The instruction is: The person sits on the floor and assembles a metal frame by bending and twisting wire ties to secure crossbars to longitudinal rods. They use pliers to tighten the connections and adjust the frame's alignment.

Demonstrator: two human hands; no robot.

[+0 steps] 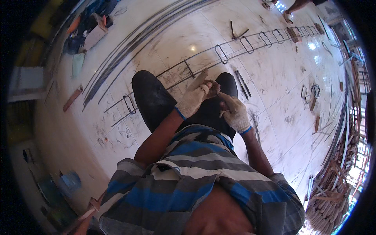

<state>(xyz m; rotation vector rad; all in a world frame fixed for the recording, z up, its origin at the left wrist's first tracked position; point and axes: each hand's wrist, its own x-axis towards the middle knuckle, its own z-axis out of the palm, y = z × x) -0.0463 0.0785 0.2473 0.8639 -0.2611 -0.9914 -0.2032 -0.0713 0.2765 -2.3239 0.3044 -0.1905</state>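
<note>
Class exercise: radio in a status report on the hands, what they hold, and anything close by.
Left hand gloved, grip shut on wooden piece. Right hand gloved, pinching something too small to tell. Steel bar frame on floor beyond the knees.

Open tile floor (274,90) rt of knees; rebar cage (235,49) w/ stirrups blocks ahead.

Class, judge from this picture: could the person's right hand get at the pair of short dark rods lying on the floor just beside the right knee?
Probably yes. The right hand is close above the dark rods, with nothing lying between them, though its fingers seem busy at the left hand.
</note>
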